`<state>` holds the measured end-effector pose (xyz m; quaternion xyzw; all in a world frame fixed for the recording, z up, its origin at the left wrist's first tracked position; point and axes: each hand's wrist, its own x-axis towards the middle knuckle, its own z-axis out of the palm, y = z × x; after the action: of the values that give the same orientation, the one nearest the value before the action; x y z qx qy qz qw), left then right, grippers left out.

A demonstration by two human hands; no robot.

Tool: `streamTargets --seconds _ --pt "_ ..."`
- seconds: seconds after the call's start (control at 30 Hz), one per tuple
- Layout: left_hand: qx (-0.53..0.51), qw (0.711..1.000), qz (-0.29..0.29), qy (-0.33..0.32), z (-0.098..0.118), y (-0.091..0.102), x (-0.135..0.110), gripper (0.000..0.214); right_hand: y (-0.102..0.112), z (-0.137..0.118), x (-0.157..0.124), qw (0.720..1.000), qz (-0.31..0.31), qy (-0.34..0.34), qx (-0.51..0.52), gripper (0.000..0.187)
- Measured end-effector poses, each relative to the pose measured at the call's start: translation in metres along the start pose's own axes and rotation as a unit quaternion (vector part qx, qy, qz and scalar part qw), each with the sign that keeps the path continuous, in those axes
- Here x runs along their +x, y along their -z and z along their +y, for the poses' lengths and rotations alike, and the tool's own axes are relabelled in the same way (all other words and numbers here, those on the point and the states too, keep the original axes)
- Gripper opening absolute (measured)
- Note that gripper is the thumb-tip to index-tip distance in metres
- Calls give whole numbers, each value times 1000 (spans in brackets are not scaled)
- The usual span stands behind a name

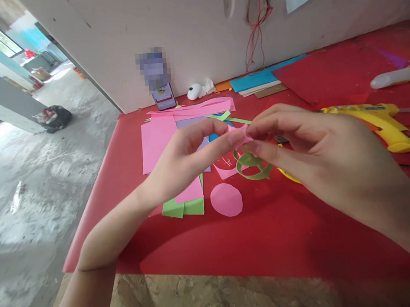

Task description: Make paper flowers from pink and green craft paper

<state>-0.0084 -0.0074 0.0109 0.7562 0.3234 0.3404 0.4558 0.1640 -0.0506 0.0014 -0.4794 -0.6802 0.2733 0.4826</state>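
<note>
Between my two hands, a small folded piece of pink paper is pinched above the table. My left hand grips its left end with thumb and forefinger. My right hand pinches the right end; part of the piece is hidden by the fingertips. Just beneath are curled green paper strips, and I cannot tell whether they touch the pink piece. A pink paper circle lies flat nearer to me. To the left, pink sheets overlap green sheets.
A yellow glue gun lies right, behind my right hand. A phone leans against the wall, with a white rounded object beside it. Blue sheets lie at the back of the red table. Its left edge drops to a concrete floor.
</note>
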Motion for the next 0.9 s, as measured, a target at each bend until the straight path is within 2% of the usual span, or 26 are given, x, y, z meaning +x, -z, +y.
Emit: streamTargets --seconds 0.1,0.2,0.47,0.63,0.9 --pt "-21 1000 11 -20 -1 -2 0 25 0 -2 -2 998 29 27 -57 8" --pt "-36 999 10 -16 -2 -3 0 23 0 -2 -2 994 23 60 -92 6" --pt "-108 993 -47 17 -1 -1 0 23 -1 6 0 985 15 116 -124 8" --pt "-143 987 -62 32 0 -1 2 24 2 2 -2 983 9 112 -147 6" --pt "-100 994 -43 12 -3 2 0 24 7 0 -3 975 -12 126 -184 11"
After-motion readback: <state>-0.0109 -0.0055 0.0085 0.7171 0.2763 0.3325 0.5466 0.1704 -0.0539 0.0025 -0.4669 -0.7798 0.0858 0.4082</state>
